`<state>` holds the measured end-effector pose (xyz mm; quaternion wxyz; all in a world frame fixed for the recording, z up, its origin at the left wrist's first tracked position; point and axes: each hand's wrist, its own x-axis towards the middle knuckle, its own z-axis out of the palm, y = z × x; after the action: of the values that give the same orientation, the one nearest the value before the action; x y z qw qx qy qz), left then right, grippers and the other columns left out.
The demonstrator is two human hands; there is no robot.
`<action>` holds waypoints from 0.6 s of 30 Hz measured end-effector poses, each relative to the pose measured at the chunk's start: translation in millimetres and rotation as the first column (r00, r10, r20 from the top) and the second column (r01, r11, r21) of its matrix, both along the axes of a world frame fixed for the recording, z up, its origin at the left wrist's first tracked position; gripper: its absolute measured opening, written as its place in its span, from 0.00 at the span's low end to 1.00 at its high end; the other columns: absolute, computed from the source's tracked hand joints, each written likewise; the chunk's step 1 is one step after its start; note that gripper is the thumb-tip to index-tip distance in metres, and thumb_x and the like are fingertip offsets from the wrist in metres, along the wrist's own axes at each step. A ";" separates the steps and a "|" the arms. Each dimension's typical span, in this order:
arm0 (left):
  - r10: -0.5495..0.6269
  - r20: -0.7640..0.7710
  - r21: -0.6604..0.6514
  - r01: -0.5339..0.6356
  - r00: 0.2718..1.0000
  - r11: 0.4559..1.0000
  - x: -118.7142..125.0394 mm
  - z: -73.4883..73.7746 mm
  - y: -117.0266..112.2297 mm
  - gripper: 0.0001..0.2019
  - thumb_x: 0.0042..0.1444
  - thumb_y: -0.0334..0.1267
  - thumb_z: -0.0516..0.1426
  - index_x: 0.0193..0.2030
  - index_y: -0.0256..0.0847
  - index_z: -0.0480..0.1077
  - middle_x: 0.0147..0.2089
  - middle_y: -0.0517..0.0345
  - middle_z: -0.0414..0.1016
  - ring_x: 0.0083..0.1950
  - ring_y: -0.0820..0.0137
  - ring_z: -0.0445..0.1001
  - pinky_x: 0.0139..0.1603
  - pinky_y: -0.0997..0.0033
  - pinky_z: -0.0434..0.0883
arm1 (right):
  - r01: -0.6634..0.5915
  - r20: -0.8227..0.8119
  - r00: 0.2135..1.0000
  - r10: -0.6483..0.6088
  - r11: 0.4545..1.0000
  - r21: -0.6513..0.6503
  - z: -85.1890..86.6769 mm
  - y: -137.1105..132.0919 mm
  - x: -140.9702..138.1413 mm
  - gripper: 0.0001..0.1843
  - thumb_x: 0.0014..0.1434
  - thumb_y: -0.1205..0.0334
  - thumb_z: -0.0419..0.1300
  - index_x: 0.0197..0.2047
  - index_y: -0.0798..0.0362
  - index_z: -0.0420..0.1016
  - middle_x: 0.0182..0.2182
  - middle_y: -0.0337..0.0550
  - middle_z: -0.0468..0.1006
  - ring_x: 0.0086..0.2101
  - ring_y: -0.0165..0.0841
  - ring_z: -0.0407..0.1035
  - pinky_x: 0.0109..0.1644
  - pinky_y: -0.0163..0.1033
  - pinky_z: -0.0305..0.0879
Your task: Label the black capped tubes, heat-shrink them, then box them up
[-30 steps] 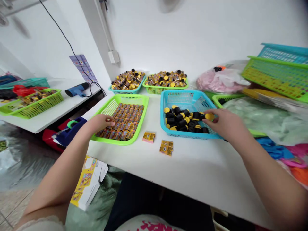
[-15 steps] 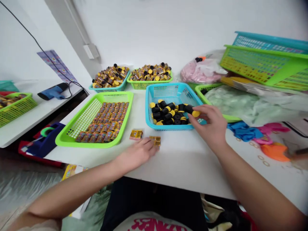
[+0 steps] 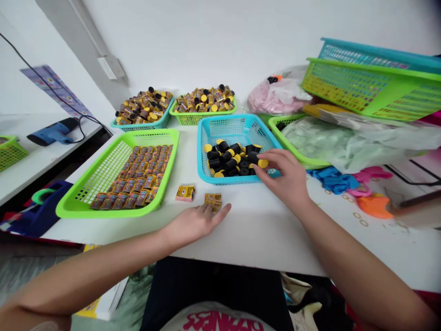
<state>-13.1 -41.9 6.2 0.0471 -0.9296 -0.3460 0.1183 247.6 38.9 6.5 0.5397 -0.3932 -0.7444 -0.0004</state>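
Observation:
My right hand [image 3: 287,177] pinches a small black canister with a yellow lid [image 3: 263,163] between thumb and fingers. It is over the near right corner of a blue basket [image 3: 203,177], where several similar canisters [image 3: 228,155] lie loose. On the white table, my left hand [image 3: 195,223] rests with its fingertips at a small yellow patterned label stack [image 3: 213,198], thumb stretched out to the right. Left of that lies another yellow label stack [image 3: 185,192] with a pink edge. Labelled canisters [image 3: 132,185] lie in rows inside a green basket [image 3: 65,214].
Behind stand two baskets heaped with labelled canisters [image 3: 143,108] [image 3: 206,99]. Stacked baskets [image 3: 372,87], a clear plastic bag [image 3: 320,140] and blue balloons [image 3: 330,179] occupy the right. A blue heat gun [image 3: 53,132] and a tape dispenser [image 3: 51,207] are at left.
The whole scene has shifted left in view. My left thumb has spread away from the fingers, showing more of the label stack. My right hand still grips the canister above the blue basket.

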 end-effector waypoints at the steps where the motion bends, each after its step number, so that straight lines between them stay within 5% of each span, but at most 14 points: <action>1: 0.038 0.022 -0.046 -0.037 0.999 0.998 -0.7 2.0 2.3 0.31 0.62 0.19 0.44 0.71 0.39 0.51 0.47 0.43 0.79 0.46 0.61 0.80 0.46 0.63 0.76 | -0.011 0.000 1.000 0.011 1.000 -0.007 -0.4 -0.1 -0.1 0.12 0.58 0.66 0.65 0.47 0.47 0.78 0.45 0.46 0.75 0.32 0.32 0.74 0.38 0.43 0.79; 5: 0.245 0.160 -0.243 -0.202 0.956 0.949 -9.0 7.8 13.0 0.25 0.62 0.23 0.48 0.64 0.42 0.64 0.40 0.52 0.82 0.39 0.65 0.80 0.42 0.70 0.74 | -0.030 0.001 1.000 0.030 0.999 -0.021 -0.8 -1.0 -0.3 0.12 0.58 0.66 0.65 0.47 0.47 0.77 0.45 0.46 0.75 0.34 0.33 0.74 0.38 0.43 0.79; 8: 0.333 0.366 -0.355 -0.200 0.869 0.913 -14.7 12.5 18.3 0.20 0.62 0.26 0.50 0.58 0.43 0.71 0.37 0.55 0.82 0.37 0.67 0.80 0.41 0.72 0.73 | -0.056 -0.051 0.997 0.052 0.996 -0.071 1.0 -4.1 -2.3 0.12 0.58 0.64 0.65 0.46 0.46 0.78 0.46 0.46 0.75 0.35 0.33 0.75 0.39 0.43 0.79; 14: 0.336 0.767 -0.355 -0.075 0.547 0.932 -0.7 35.7 27.3 0.08 0.57 0.32 0.59 0.41 0.38 0.79 0.40 0.54 0.81 0.36 0.71 0.79 0.36 0.76 0.75 | -0.325 -0.343 0.909 0.238 0.919 -0.224 13.2 -18.3 -15.0 0.13 0.56 0.62 0.67 0.45 0.45 0.75 0.48 0.44 0.71 0.33 0.29 0.72 0.36 0.40 0.77; 16: 0.367 0.844 -0.393 -0.015 0.392 0.919 8.7 37.7 34.0 0.05 0.55 0.36 0.63 0.35 0.38 0.80 0.37 0.54 0.82 0.35 0.71 0.79 0.33 0.78 0.75 | -0.401 -0.398 0.874 0.280 0.878 -0.262 17.7 -22.6 -17.5 0.13 0.56 0.60 0.67 0.45 0.45 0.73 0.47 0.43 0.71 0.28 0.27 0.70 0.31 0.39 0.75; 18: 0.400 0.856 -0.428 0.016 0.327 0.904 15.6 32.2 41.5 0.07 0.56 0.40 0.63 0.36 0.39 0.81 0.35 0.55 0.82 0.33 0.71 0.79 0.32 0.78 0.75 | -0.471 -0.433 0.843 0.320 0.827 -0.306 20.7 -25.4 -17.6 0.13 0.57 0.58 0.67 0.45 0.46 0.71 0.40 0.40 0.73 0.24 0.26 0.69 0.26 0.37 0.72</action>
<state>2.5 -0.4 38.4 -0.3434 -0.7717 -0.3921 -0.3643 230.1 13.5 27.2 0.5632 -0.3223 -0.6814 0.3385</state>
